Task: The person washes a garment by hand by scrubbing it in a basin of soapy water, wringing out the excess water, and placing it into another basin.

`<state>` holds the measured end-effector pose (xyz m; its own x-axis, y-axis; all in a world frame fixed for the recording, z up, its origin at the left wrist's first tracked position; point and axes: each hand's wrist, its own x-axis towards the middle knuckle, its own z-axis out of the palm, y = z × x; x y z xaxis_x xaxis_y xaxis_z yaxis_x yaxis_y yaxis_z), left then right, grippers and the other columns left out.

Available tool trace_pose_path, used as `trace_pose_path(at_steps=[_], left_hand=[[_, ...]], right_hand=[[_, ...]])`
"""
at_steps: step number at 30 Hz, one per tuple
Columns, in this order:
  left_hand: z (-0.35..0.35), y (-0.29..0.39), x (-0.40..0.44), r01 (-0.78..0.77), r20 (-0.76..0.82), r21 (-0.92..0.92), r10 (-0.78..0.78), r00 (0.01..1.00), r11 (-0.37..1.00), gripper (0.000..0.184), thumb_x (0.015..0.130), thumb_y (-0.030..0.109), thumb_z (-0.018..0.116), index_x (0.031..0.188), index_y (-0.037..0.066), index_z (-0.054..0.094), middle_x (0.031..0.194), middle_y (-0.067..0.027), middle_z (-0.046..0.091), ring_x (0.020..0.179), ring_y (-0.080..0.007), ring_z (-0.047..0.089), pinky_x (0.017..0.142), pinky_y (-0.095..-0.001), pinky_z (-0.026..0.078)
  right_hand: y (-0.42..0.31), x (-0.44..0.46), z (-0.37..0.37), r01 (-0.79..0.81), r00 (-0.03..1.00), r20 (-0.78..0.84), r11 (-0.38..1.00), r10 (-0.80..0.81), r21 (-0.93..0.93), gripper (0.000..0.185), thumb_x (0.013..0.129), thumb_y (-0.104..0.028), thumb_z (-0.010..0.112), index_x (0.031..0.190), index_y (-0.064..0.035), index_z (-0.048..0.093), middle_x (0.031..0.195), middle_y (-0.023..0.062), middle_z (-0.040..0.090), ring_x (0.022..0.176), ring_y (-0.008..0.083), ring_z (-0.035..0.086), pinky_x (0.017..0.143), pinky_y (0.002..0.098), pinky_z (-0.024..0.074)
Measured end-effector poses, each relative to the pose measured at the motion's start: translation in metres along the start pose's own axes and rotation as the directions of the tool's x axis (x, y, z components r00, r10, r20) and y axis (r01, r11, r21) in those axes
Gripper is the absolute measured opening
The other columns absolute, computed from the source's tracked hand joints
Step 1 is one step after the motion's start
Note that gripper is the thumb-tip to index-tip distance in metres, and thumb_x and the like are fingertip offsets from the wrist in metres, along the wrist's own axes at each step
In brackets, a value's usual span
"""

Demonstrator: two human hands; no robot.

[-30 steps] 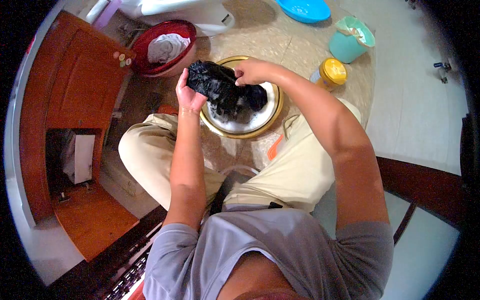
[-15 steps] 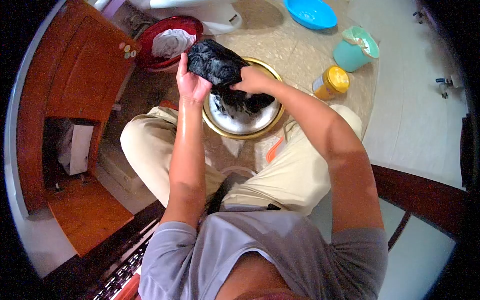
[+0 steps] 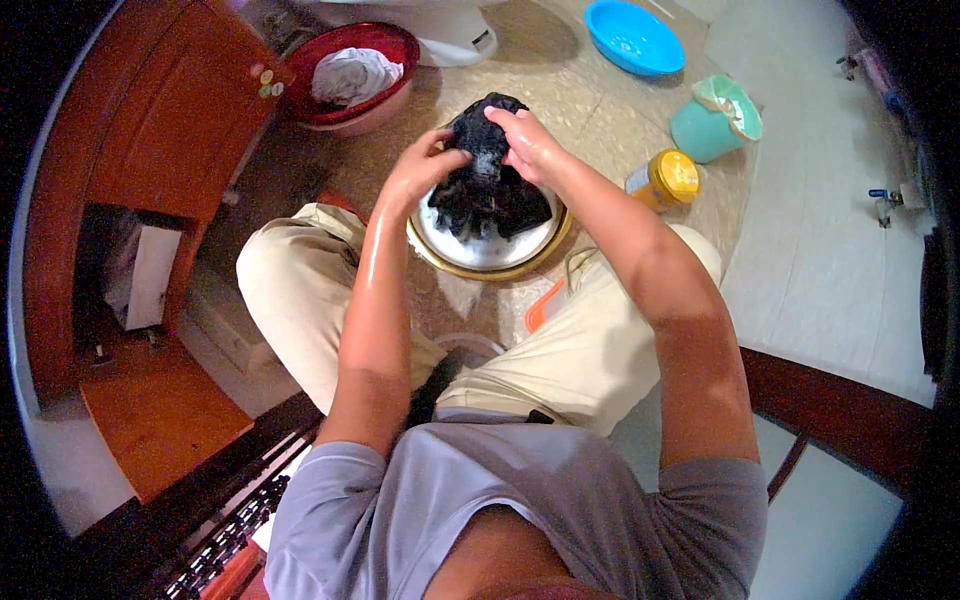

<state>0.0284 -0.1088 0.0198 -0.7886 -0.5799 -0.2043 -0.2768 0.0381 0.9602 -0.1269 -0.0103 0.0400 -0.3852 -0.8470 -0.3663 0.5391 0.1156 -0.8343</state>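
A wet black cloth [image 3: 490, 200], with some whitish suds on it, is bunched up between my hands. Its upper part is lifted over the far rim, while the lower part lies in a gold-rimmed basin [image 3: 462, 262] of foamy water. My left hand [image 3: 418, 172] grips the cloth's left side, thumb and fingers curled at its edge. On the upper right, my right hand [image 3: 532, 147] holds the cloth with the thumb on top; some of its fingers are hidden behind the fabric.
A red basin [image 3: 405, 50] with a whitish cloth [image 3: 352, 78] stands at the far left. To the right are a blue basin [image 3: 635, 40], a green lined bin [image 3: 705, 130] and a yellow-lidded jar [image 3: 675, 178]. An orange object [image 3: 543, 305] lies by my leg.
The black cloth has moved right and now hangs more over the basin. My left hand has turned from palm-up under the cloth to gripping its side; my right hand has moved up along it.
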Motion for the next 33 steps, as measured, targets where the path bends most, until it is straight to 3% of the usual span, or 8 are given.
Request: trace_pose_path(at_steps=[4, 9, 14, 15, 16, 20, 24, 33], left_hand=[[0.047, 0.011, -0.012, -0.228, -0.242, 0.265, 0.293, 0.925, 0.937, 0.076, 0.059, 0.022, 0.079, 0.123, 0.003, 0.044, 0.106, -0.0115, 0.059, 0.099, -0.0212, 0.056, 0.089, -0.0328, 0.043], [0.036, 0.002, -0.004, -0.289, -0.412, -0.045, 0.246, 0.877, 0.956, 0.039, 0.063, 0.005, 0.062, 0.102, -0.002, 0.055, 0.088, -0.0124, 0.062, 0.081, -0.0193, 0.059, 0.075, -0.0310, 0.047], [0.030, 0.026, -0.011, -0.340, -0.466, -0.259, 0.191, 0.864, 0.904, 0.028, 0.069, 0.007, 0.061, 0.095, -0.001, 0.057, 0.083, -0.0093, 0.062, 0.075, -0.0171, 0.058, 0.070, -0.0300, 0.047], [0.025, 0.025, -0.012, -0.302, -0.450, 0.082, 0.306, 0.839, 0.950, 0.034, 0.069, 0.003, 0.059, 0.102, 0.000, 0.056, 0.088, -0.0083, 0.061, 0.079, -0.0172, 0.058, 0.072, -0.0296, 0.047], [0.033, 0.044, -0.025, -0.293, -0.458, 0.142, 0.325, 0.827, 0.945, 0.036, 0.068, 0.004, 0.060, 0.103, 0.000, 0.055, 0.091, -0.0097, 0.061, 0.083, -0.0180, 0.058, 0.075, -0.0309, 0.047], [0.052, 0.049, -0.031, -0.447, -0.190, 0.161, 0.472, 0.861, 0.880, 0.045, 0.060, 0.010, 0.063, 0.103, 0.001, 0.054, 0.092, -0.0123, 0.060, 0.088, -0.0199, 0.057, 0.081, -0.0329, 0.045], [0.070, 0.055, -0.038, -0.621, -0.089, 0.115, 0.630, 0.771, 0.776, 0.035, 0.060, 0.009, 0.061, 0.094, 0.001, 0.054, 0.083, -0.0159, 0.059, 0.079, -0.0261, 0.059, 0.074, -0.0352, 0.046], [0.028, 0.056, -0.045, -0.296, 0.248, -0.205, 0.342, 0.906, 0.933, 0.042, 0.079, 0.028, 0.069, 0.109, 0.002, 0.057, 0.102, -0.0068, 0.061, 0.092, -0.0148, 0.056, 0.082, -0.0290, 0.045]], right_hand=[[-0.001, -0.007, 0.010, -0.015, 0.980, 0.200, 0.986, -0.019, 0.166, 0.025, 0.087, -0.024, 0.056, 0.100, -0.0025, 0.051, 0.089, 0.0110, 0.061, 0.077, 0.0232, 0.061, 0.069, 0.0414, 0.0497], [-0.005, -0.017, 0.020, 0.030, 0.971, 0.229, 0.982, -0.073, 0.186, 0.019, 0.083, -0.016, 0.053, 0.098, -0.0039, 0.054, 0.097, 0.0088, 0.059, 0.093, 0.0219, 0.056, 0.082, 0.0387, 0.0457], [0.024, 0.007, 0.003, 0.170, 0.980, 0.131, 0.967, -0.147, -0.188, 0.015, 0.081, -0.013, 0.047, 0.090, -0.0033, 0.055, 0.088, 0.0082, 0.055, 0.081, 0.0193, 0.054, 0.076, 0.0351, 0.0464], [0.027, 0.007, 0.001, 0.130, 0.984, 0.143, 0.971, -0.102, -0.200, 0.016, 0.083, -0.013, 0.048, 0.095, -0.0035, 0.053, 0.093, 0.0087, 0.056, 0.085, 0.0200, 0.055, 0.081, 0.0368, 0.0456], [0.030, 0.000, 0.003, 0.090, 0.985, 0.160, 0.973, -0.057, -0.211, 0.017, 0.086, -0.013, 0.048, 0.099, -0.0037, 0.051, 0.099, 0.0093, 0.057, 0.090, 0.0207, 0.056, 0.085, 0.0386, 0.0448], [0.067, 0.018, -0.036, -0.203, 0.931, 0.283, 0.971, 0.232, -0.129, 0.034, 0.091, -0.025, 0.049, 0.120, -0.0082, 0.047, 0.115, 0.0068, 0.054, 0.101, 0.0192, 0.054, 0.092, 0.0366, 0.0424], [0.052, 0.005, -0.025, -0.121, 0.946, 0.281, 0.980, 0.163, -0.161, 0.033, 0.091, -0.024, 0.049, 0.119, -0.0079, 0.048, 0.114, 0.0068, 0.055, 0.100, 0.0190, 0.054, 0.091, 0.0361, 0.0427], [0.026, 0.017, -0.027, 0.173, 0.914, 0.406, 0.911, -0.006, -0.375, 0.032, 0.089, -0.024, 0.051, 0.116, -0.0072, 0.049, 0.111, 0.0068, 0.056, 0.099, 0.0188, 0.055, 0.090, 0.0349, 0.0433]])
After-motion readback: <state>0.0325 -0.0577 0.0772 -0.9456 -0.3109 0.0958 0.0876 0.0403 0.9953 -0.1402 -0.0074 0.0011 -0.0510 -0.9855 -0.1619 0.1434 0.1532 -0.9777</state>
